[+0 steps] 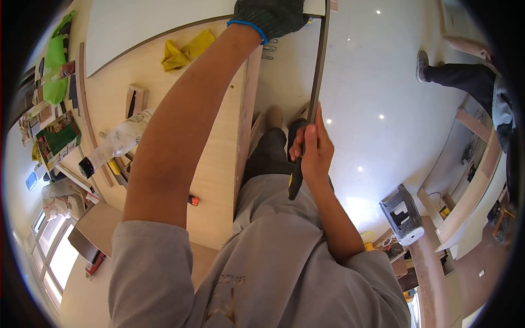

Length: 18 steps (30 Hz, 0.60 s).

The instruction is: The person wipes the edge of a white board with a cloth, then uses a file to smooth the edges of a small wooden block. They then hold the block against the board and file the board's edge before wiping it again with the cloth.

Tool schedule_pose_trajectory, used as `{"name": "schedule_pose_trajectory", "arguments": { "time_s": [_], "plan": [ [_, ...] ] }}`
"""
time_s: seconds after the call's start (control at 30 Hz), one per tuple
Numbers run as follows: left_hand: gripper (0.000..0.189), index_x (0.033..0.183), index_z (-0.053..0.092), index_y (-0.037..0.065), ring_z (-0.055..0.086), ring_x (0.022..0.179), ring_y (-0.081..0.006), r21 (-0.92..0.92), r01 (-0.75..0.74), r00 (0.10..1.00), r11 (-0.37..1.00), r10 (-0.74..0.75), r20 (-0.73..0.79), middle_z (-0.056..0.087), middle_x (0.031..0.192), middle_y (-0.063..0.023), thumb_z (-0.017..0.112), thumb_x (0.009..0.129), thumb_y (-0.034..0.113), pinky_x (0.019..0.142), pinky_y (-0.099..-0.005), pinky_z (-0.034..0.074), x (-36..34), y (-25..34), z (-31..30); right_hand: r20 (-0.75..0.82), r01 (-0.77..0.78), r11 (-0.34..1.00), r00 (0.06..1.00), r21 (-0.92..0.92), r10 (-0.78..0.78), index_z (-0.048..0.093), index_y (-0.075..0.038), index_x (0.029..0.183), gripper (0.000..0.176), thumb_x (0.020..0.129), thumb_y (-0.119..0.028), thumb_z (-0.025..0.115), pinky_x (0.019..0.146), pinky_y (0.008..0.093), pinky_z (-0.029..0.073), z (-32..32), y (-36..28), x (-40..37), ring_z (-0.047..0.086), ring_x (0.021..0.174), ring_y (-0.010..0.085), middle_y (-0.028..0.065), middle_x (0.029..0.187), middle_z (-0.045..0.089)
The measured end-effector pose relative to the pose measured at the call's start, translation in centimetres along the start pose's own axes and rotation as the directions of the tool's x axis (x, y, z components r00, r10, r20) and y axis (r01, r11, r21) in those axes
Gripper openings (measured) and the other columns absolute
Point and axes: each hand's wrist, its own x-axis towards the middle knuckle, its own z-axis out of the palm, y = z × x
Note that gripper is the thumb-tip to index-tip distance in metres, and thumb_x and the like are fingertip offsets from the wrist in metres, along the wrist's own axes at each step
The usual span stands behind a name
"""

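My right hand (316, 150) is wrapped round the black-and-yellow handle of a long, flat file (319, 71), with the index finger stretched along it. The file's narrow dark bar runs up past the corner of a white-topped board (153, 22). At that corner lies my left hand (270, 15), in a dark knit glove with a blue cuff. Its fingers are largely hidden and cut off by the top of the view, so I cannot tell how they are bent.
A yellow cloth (187, 51), a clear plastic bottle (123, 136) and a small wooden block (136, 100) are on the wooden worktop (213, 126). Green bag (54, 65) and clutter lie far left. Right, another person's leg (462, 82) shows above the pale floor; a dark, slotted case (402, 214) stands lower.
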Motion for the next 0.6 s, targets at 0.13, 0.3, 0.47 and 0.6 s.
{"name": "schedule_pose_trajectory", "arguments": {
  "time_s": [0.13,0.3,0.47,0.6],
  "plan": [
    [0.088,0.151,0.038,0.001,0.032,0.146,-0.0417,-0.016,-0.005,1.0,1.0,0.005,-0.024,0.038,0.155,-0.0254,0.074,0.081,0.041,0.124,-0.0542,0.016,0.0,-0.2,0.2,0.035,-0.025,0.998,0.999,-0.055,0.027,0.034,-0.008,0.157,0.053,0.109,-0.028,0.047,0.049,0.0233,0.044,1.0,-3.4,6.6,0.044,0.055,0.0062,0.0004,0.074,0.048],
    [0.091,0.152,0.037,0.002,0.03,0.148,-0.0399,-0.01,-0.001,0.999,1.0,0.002,0.033,0.036,0.156,-0.0256,0.076,0.078,0.037,0.125,-0.0533,0.015,0.2,-0.1,-0.5,-0.039,-0.055,0.997,0.998,0.056,0.058,0.033,-0.009,0.158,0.055,0.109,-0.029,0.047,0.048,0.0233,0.043,2.0,-2.3,6.0,0.043,0.055,0.0058,-0.0009,0.073,0.047],
    [0.098,0.153,0.035,0.003,0.028,0.149,-0.0407,0.016,0.018,0.997,1.0,-0.02,0.079,0.034,0.158,-0.0258,0.081,0.072,0.032,0.126,-0.052,0.014,0.5,0.4,-0.9,-0.069,-0.062,0.998,0.996,-0.01,0.061,0.031,-0.012,0.159,0.057,0.11,-0.038,0.043,0.049,0.0246,0.044,-1.4,1.3,0.9,0.043,0.056,0.0065,-0.0009,0.075,0.046],
    [0.099,0.153,0.036,0.004,0.028,0.149,-0.0415,0.021,0.048,0.991,0.999,-0.051,0.123,0.033,0.158,-0.0262,0.082,0.069,0.031,0.126,-0.0511,0.015,0.9,1.0,-1.2,0.001,0.057,0.998,0.998,-0.019,-0.057,0.032,-0.011,0.159,0.055,0.11,-0.035,0.043,0.049,0.0225,0.043,-1.0,1.9,-0.4,0.042,0.057,0.0043,-0.0025,0.074,0.045]
  ]
}}
